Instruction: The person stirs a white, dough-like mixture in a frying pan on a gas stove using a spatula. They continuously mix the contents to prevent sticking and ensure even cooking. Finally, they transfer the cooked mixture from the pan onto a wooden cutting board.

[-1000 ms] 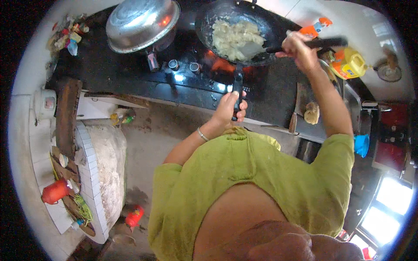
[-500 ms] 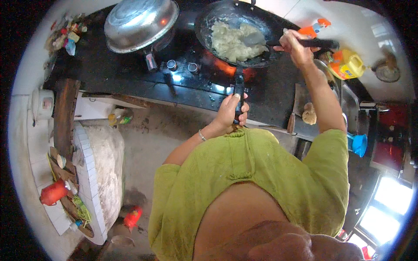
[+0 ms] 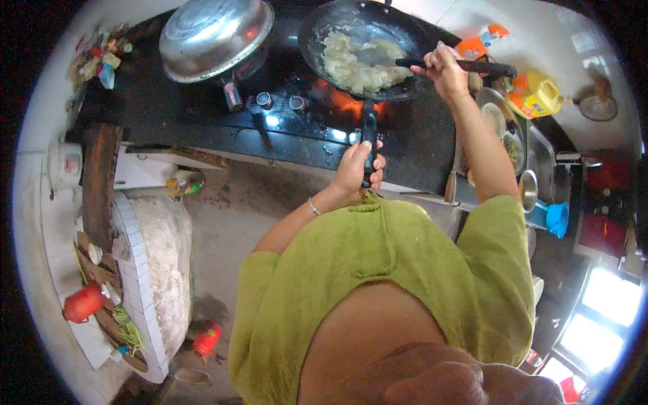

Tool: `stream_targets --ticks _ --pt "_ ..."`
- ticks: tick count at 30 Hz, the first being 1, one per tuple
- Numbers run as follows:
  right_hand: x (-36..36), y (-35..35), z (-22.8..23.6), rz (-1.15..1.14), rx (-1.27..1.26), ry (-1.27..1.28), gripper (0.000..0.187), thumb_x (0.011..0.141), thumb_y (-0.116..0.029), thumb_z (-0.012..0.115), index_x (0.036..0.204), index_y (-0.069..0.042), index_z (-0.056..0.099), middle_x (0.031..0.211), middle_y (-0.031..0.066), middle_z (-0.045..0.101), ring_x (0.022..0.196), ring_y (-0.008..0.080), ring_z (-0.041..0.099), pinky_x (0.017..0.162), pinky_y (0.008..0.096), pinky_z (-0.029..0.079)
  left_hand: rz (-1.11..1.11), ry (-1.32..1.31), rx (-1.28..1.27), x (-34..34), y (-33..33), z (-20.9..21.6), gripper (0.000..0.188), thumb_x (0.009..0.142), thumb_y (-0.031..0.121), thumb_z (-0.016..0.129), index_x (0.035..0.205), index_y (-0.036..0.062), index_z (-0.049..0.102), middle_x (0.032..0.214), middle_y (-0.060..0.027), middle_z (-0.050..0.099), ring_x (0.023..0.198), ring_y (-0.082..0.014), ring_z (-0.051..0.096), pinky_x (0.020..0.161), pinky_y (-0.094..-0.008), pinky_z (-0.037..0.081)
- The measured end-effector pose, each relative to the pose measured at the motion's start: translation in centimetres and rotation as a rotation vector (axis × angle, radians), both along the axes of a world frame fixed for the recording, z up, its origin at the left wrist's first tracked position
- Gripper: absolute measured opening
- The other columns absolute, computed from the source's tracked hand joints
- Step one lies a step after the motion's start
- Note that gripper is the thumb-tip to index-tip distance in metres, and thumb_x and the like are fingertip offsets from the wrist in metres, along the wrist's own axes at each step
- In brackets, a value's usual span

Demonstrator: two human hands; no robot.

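Left of the right grip, wrapped round the sideways spatula, pale food is spread in the wok, whose handle is clasped by the left grip.

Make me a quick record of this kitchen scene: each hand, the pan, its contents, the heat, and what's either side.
Left hand: around the long black handle of the dark round wok
Right hand: gripping a long black-handled utensil
Wok contents: pale, lumpy food
Heat: orange glow by the wok's near edge
To the left: silver dome-shaped metal cover
To the right: yellow plastic jug
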State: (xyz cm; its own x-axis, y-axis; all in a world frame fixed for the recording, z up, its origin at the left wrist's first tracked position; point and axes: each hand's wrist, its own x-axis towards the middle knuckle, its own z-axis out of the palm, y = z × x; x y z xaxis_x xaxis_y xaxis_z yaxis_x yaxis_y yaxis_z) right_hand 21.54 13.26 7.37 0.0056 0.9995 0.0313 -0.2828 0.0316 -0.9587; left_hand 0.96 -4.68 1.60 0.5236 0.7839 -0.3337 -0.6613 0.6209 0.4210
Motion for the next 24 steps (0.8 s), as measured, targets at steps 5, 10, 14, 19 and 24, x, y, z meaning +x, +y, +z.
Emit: stream_targets --ticks 5,10,14,19,24 --pt "-0.2 -1.0 8.2 0.142 -0.016 -0.292 0.029 0.083 -0.031 0.053 0.065 -0.013 0.039 0.059 -0.0019 0.032 0.058 0.0115 0.040 0.062 0.0412 0.053 -0.011 -0.035 0.006 -0.1 0.2 -0.6 0.024 0.092 0.032 0.037 0.102 0.0108 0.042 0.065 -0.0017 0.044 0.044 -0.0107 0.040 0.039 -0.0254 0.035" --pt "0.1 -1.3 14.6 0.185 -0.045 -0.278 0.032 0.085 -0.028 0.049 0.062 -0.012 0.033 0.059 0.0001 0.027 0.060 0.0144 0.038 0.061 0.0418 0.052 0.014 -0.013 0.005 -0.1 0.1 -0.4 0.024 0.092 0.031 0.037 0.102 0.0107 0.042 0.066 -0.0018 0.044 0.044 -0.0108 0.040 0.039 -0.0253 0.035" --pt "0.1 -2.1 13.5 0.194 -0.289 -0.392 0.030 0.084 -0.030 0.052 0.065 -0.013 0.036 0.060 -0.0023 0.027 0.059 0.0126 0.039 0.055 0.0432 0.053 -0.005 -0.028 0.010 0.1 0.2 -0.6 0.024 0.092 0.032 0.038 0.103 0.0109 0.041 0.066 -0.0023 0.044 0.044 -0.0112 0.041 0.039 -0.0261 0.035" --pt "-3.1 -2.7 4.3 0.164 -0.094 -0.178 0.025 0.084 -0.028 0.052 0.069 -0.010 0.044 0.063 0.0011 0.039 0.060 0.0128 0.043 0.063 0.0433 0.054 -0.015 0.021 -0.009 0.1 -0.2 0.2 0.024 0.092 0.032 0.037 0.104 0.0108 0.040 0.065 -0.0024 0.044 0.044 -0.0121 0.041 0.039 -0.0276 0.035" --pt "-4.7 2.8 0.8 -0.082 0.058 0.086 0.025 0.086 -0.022 0.050 0.067 -0.006 0.043 0.063 0.0037 0.040 0.060 0.0164 0.045 0.062 0.0544 0.052 -0.027 0.048 0.004 0.1 -0.1 -0.1 0.023 0.092 0.030 0.035 0.104 0.0106 0.039 0.065 -0.0020 0.043 0.044 -0.0119 0.042 0.040 -0.0267 0.036"
